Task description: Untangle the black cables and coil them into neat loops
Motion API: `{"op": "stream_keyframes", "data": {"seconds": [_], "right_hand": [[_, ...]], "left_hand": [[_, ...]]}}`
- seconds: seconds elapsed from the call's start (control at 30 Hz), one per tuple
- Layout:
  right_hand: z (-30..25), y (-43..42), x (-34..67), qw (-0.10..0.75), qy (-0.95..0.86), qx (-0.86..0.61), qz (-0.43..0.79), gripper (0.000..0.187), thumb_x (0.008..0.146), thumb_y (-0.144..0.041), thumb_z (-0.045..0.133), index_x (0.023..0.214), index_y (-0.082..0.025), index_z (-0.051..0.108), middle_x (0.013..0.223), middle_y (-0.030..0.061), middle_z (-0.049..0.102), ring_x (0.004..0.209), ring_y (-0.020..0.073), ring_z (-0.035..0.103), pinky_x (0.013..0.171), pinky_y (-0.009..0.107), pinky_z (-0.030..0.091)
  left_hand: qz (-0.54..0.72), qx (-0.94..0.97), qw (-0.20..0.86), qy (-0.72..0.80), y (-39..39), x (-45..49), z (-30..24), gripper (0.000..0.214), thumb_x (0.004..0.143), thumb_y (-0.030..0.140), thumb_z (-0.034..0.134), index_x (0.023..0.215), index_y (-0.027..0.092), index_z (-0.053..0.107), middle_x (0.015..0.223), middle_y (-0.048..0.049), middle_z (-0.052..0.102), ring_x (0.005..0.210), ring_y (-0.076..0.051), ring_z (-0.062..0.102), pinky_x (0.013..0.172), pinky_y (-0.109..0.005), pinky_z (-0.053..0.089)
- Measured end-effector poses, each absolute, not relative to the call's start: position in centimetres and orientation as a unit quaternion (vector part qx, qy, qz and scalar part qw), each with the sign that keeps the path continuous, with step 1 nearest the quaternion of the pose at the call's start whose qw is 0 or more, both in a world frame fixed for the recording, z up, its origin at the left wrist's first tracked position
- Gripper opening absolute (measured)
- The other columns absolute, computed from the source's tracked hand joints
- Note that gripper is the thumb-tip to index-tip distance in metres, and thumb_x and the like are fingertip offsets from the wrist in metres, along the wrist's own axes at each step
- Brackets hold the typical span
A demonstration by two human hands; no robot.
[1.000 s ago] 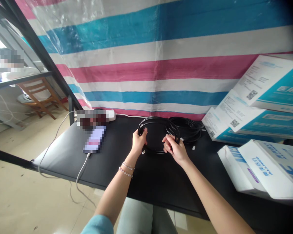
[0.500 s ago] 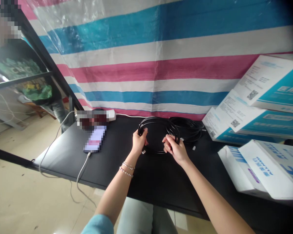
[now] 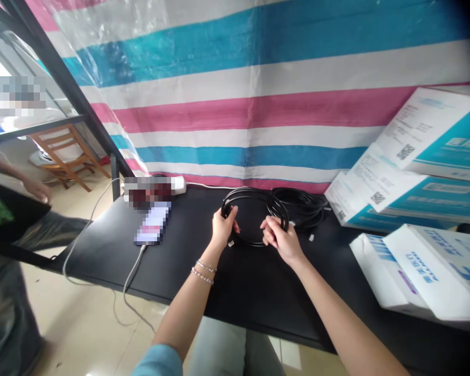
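Note:
A coil of black cable (image 3: 250,196) lies on the black table (image 3: 243,282). My left hand (image 3: 223,227) grips the coil's left side, fingers closed round the strands. My right hand (image 3: 280,237) is closed on the coil's right side. A small light plug end (image 3: 231,243) shows just below my left hand. A second black cable coil (image 3: 303,206) lies behind and to the right, touching the first.
A phone (image 3: 152,224) on a white charging cable (image 3: 131,271) lies at the left, near a white adapter (image 3: 178,184). Stacked white and blue boxes (image 3: 415,188) fill the right side. A striped tarp hangs behind. Another person (image 3: 8,245) walks past at the far left.
My hands and the coil have barely moved. A person passing behind the frame at the left has walked forward and now fills the lower left edge.

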State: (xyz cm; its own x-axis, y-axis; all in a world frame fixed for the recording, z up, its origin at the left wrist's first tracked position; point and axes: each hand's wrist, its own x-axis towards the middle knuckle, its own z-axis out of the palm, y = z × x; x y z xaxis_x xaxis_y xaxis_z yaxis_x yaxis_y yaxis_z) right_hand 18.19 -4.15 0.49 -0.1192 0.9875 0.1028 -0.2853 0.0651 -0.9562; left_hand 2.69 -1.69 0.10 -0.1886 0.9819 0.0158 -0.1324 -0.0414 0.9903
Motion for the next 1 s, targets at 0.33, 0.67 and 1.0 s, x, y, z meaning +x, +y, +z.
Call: {"op": "stream_keyframes", "data": {"seconds": [0.33, 0.67, 1.0], "right_hand": [[0.75, -4.33, 18.09, 0.55, -0.492, -0.375, 0.56, 0.032, 0.077, -0.044, 0.059, 0.062, -0.016, 0.059, 0.037, -0.0083, 0.036, 0.03, 0.0041, 0.03, 0.037, 0.022, 0.035], [0.82, -4.41, 18.11, 0.544, -0.508, -0.38, 0.549, 0.031, 0.079, -0.042, 0.057, 0.061, -0.017, 0.058, 0.037, -0.0082, 0.035, 0.031, 0.0039, 0.03, 0.038, 0.022, 0.036], [0.62, -4.48, 18.05, 0.536, -0.512, -0.374, 0.557, 0.03, 0.081, -0.041, 0.055, 0.063, -0.016, 0.058, 0.037, -0.0084, 0.036, 0.03, 0.0039, 0.03, 0.038, 0.022, 0.038]], "left_hand": [[0.586, 0.427, 0.479, 0.494, -1.57, 2.47, -0.29, 0.035, 0.069, 0.047, 0.063, 0.083, 0.016, 0.054, 0.037, 0.006, 0.05, 0.032, -0.011, 0.049, 0.04, -0.022, 0.043], [0.576, 0.445, 0.456, 0.512, -1.56, 2.34, -0.51, 0.038, 0.07, 0.051, 0.06, 0.08, 0.015, 0.054, 0.039, 0.0037, 0.051, 0.035, -0.014, 0.055, 0.041, -0.022, 0.043], [0.583, 0.431, 0.466, 0.507, -1.41, 2.42, -0.43, 0.036, 0.069, 0.05, 0.061, 0.066, 0.016, 0.05, 0.029, 0.0094, 0.035, 0.024, -0.007, 0.034, 0.035, -0.022, 0.039]]}}
